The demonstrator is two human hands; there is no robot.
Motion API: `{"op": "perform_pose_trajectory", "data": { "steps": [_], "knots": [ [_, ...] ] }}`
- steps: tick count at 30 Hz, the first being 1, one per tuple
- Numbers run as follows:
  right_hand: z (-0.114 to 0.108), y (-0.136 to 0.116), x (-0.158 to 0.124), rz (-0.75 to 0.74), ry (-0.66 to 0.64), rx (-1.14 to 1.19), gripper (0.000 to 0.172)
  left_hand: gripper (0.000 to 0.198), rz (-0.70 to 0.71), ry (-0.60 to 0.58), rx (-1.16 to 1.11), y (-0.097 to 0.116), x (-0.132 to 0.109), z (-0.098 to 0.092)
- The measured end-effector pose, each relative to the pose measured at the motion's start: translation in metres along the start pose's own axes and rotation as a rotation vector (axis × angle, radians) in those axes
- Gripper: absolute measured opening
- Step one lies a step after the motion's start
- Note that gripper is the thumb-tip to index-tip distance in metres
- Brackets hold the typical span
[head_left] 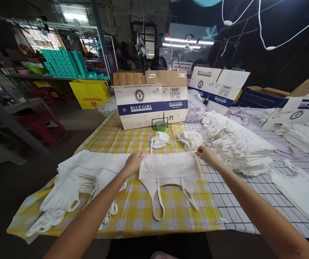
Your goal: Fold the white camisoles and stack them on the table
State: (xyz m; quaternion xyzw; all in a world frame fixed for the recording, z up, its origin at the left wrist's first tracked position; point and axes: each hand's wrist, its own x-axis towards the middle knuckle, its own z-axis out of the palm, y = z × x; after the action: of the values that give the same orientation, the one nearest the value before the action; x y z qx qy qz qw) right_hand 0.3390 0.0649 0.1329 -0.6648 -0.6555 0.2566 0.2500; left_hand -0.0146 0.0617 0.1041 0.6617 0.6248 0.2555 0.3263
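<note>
A white camisole (167,167) with thin shoulder straps is spread on the yellow checked cloth, its straps toward me. My left hand (134,162) pinches its far left corner. At the opposite far corner my right hand (206,154) has its fingers closed on the edge, though the fabric there is slightly blurred. To the left lies a pile of similar white camisoles (90,169) with straps hanging toward the front edge. A small crumpled white piece (160,139) and another white bundle (189,139) lie just beyond the held garment.
A tall heap of white garments (235,144) is on the right, on a white grid cloth (221,194). Another white garment (302,190) lies near the right edge. Cardboard boxes (151,97) and a green tape roll (161,126) stand at the back.
</note>
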Motion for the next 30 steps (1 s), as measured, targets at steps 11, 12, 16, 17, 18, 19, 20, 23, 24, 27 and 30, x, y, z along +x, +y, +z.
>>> {"op": "perform_pose_trajectory", "data": {
  "steps": [11, 12, 16, 17, 18, 19, 20, 23, 24, 27, 30],
  "knots": [
    [0.159, -0.028, -0.148, -0.668, -0.456, -0.113, 0.022, 0.049, 0.542, -0.247, 0.446, -0.081, -0.045, 0.086],
    [0.169, -0.032, -0.155, -0.686, -0.465, -0.156, 0.019, 0.049, 0.552, -0.256, 0.464, -0.082, -0.046, 0.089],
    [0.185, -0.040, -0.162, -0.676, -0.485, -0.175, 0.010, 0.048, 0.588, -0.229, 0.527, -0.084, -0.047, 0.097],
    [0.185, -0.040, -0.162, -0.657, -0.477, -0.148, 0.010, 0.049, 0.597, -0.224, 0.536, -0.085, -0.046, 0.098],
    [0.184, -0.040, -0.162, -0.640, -0.460, -0.126, 0.008, 0.049, 0.602, -0.221, 0.544, -0.085, -0.046, 0.099],
    [0.182, -0.039, -0.162, -0.634, -0.430, -0.115, 0.009, 0.049, 0.603, -0.216, 0.549, -0.086, -0.047, 0.099],
    [0.180, -0.038, -0.161, -0.644, -0.389, -0.117, 0.013, 0.049, 0.601, -0.213, 0.553, -0.086, -0.047, 0.099],
    [0.175, -0.031, -0.158, -0.716, -0.212, -0.208, 0.028, 0.049, 0.599, -0.202, 0.552, -0.085, -0.049, 0.096],
    [0.174, -0.028, -0.156, -0.736, -0.141, -0.246, 0.031, 0.048, 0.602, -0.201, 0.549, -0.084, -0.050, 0.095],
    [0.173, -0.020, -0.146, -0.758, 0.051, -0.318, 0.031, 0.048, 0.606, -0.217, 0.536, -0.082, -0.052, 0.092],
    [0.172, -0.020, -0.131, -0.752, 0.144, -0.339, 0.026, 0.048, 0.595, -0.243, 0.518, -0.080, -0.052, 0.089]
  ]
}}
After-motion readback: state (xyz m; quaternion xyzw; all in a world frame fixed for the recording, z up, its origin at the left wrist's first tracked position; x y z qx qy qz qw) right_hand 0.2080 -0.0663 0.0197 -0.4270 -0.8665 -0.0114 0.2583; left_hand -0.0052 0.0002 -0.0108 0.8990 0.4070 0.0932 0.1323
